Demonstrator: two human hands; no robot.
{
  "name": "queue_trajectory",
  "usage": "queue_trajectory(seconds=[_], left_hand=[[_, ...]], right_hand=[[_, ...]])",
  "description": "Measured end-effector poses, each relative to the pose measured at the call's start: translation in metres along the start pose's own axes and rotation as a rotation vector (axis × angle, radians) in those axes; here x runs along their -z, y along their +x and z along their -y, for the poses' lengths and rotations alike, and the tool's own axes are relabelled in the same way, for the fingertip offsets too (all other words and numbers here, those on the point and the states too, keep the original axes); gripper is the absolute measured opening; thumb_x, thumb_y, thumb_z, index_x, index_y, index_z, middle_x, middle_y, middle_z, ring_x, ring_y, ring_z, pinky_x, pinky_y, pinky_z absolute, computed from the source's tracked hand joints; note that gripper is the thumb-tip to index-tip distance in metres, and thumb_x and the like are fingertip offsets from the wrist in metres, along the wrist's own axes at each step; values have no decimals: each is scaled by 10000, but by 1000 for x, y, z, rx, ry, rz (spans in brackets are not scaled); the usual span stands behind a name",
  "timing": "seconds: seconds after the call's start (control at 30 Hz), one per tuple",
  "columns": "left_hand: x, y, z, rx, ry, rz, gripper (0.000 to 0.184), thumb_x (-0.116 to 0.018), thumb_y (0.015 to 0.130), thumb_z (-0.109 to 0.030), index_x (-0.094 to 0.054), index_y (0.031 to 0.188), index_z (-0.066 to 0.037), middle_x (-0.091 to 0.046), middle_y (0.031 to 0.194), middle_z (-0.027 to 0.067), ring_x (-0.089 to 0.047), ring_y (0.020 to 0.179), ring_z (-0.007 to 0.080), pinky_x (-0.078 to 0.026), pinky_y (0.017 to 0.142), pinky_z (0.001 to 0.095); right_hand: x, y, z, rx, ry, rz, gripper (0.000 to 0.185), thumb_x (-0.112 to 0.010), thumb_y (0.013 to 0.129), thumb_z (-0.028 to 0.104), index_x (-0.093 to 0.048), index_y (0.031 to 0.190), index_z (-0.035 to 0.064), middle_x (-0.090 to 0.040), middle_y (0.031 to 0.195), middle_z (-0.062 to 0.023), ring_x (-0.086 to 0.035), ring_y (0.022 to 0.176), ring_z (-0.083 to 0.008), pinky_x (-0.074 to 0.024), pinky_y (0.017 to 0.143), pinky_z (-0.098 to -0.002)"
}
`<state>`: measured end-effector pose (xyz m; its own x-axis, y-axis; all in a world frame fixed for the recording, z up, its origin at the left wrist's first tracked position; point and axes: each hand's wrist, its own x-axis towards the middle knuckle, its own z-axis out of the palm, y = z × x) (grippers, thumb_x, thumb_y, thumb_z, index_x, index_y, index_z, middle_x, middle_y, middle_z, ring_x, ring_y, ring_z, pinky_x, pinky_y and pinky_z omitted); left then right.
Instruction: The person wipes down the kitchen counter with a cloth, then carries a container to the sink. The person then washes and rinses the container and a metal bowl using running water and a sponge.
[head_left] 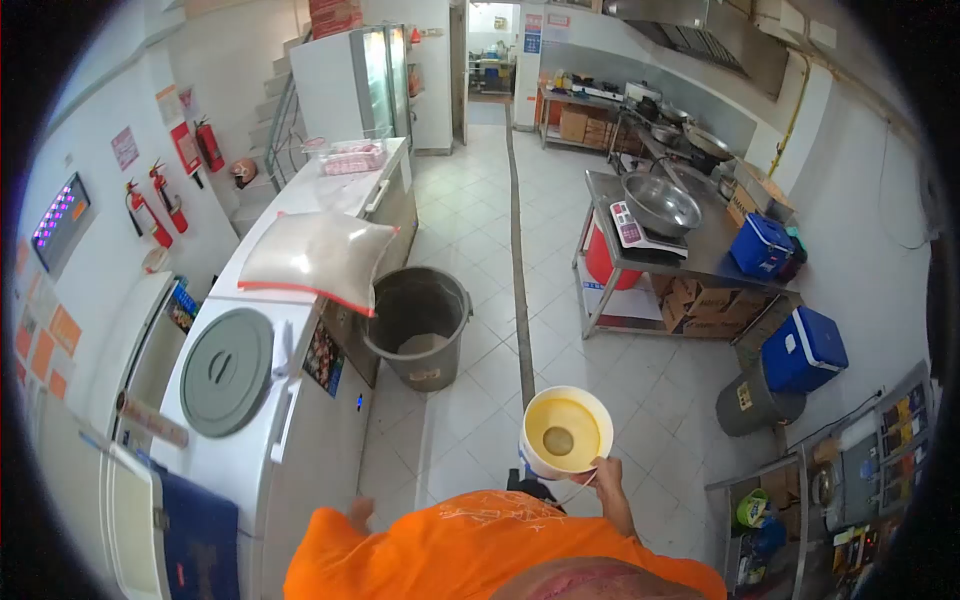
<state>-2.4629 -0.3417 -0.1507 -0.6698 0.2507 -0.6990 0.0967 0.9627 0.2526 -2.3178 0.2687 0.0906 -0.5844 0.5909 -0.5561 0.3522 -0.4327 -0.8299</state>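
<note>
My right hand [604, 476] is closed at the rim of a white bucket [530, 445], and part of its thin handle shows beside the fingers. The bucket's inside looks yellow, with a round brownish patch at the bottom that I cannot make out. Low beside the white chest freezer is my left hand [361, 512], mostly hidden by the orange sleeve; its fingers are not clear. Ahead stands a large grey bin [420, 330] with some pale material in it. A clear sack of white grains [318, 252] with a red edge lies on the freezer top, overhanging toward the bin.
A round grey lid [227, 372] rests on the freezer [285, 500] at my left. To the right, a steel table [712, 262] bears a scale [640, 230] with a metal bowl [662, 203], and a blue cooler [762, 246]. A dark strip [518, 250] runs along the tiled floor.
</note>
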Motion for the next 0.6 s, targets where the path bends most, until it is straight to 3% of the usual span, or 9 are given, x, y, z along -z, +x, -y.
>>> queue_trajectory(seconds=[0.1,0.17,0.27,0.4,0.43,0.47,0.5,0.57,0.6], left_hand=[[121,227,-164,-313,-119,-319,386,-524,907,-316,-606,1203,-83,-617,1181,162,-566,1102,342,-433,953,422],[218,324,-318,-487,-684,-331,396,-608,867,-302,-594,1180,-60,-659,1015,175,-621,998,291,-485,840,361],[369,319,-511,-591,-1021,-175,398,-585,907,-343,-560,1168,-44,-644,910,82,-605,817,146,-473,639,302],[414,434,-538,-465,-996,-62,420,-586,911,-367,-552,1173,-41,-638,951,79,-591,769,152,-461,602,289],[406,438,-525,-359,-942,-51,417,-587,912,-363,-550,1171,-39,-633,944,75,-589,753,157,-465,591,296],[374,480,-490,-489,-989,-182,439,-595,906,-362,-538,1189,-32,-629,955,81,-579,733,170,-477,599,314],[355,494,-458,-334,-967,-186,449,-601,900,-327,-523,1213,-15,-625,998,115,-591,815,187,-500,678,309],[333,501,-383,-257,-283,-133,381,-462,936,-269,-534,1221,-26,-573,1152,259,-578,1056,352,-478,880,427],[339,488,-363,-163,-147,-29,392,-458,936,-283,-533,1226,-30,-567,1166,253,-570,1067,355,-472,888,429]], right_hand=[[-44,81,70,9,26,37,353,-520,733,56,-534,948,-224,-634,746,-300,-664,570,-395,-601,499,-422],[-68,139,118,15,40,61,341,-522,736,50,-537,940,-222,-632,756,-304,-665,579,-399,-602,502,-432],[-96,249,178,51,-11,85,332,-501,740,13,-518,988,-207,-616,807,-324,-662,596,-409,-607,495,-466],[-148,388,275,52,-73,152,336,-510,742,14,-512,993,-209,-617,804,-323,-659,591,-418,-600,490,-482],[-159,425,292,47,-72,165,345,-509,743,13,-500,1003,-214,-615,798,-326,-656,584,-424,-598,487,-484],[-169,456,309,39,-75,173,355,-508,744,12,-488,1013,-219,-614,792,-330,-654,577,-429,-596,483,-485],[-182,484,330,12,-72,173,369,-505,745,10,-472,1029,-223,-610,785,-334,-652,576,-435,-595,482,-486],[-217,546,375,-30,-63,177,398,-500,747,6,-441,1060,-232,-604,770,-344,-649,574,-446,-593,479,-486],[-231,580,394,-26,-81,198,425,-494,747,-2,-407,1089,-238,-593,749,-359,-648,582,-456,-597,488,-485]])
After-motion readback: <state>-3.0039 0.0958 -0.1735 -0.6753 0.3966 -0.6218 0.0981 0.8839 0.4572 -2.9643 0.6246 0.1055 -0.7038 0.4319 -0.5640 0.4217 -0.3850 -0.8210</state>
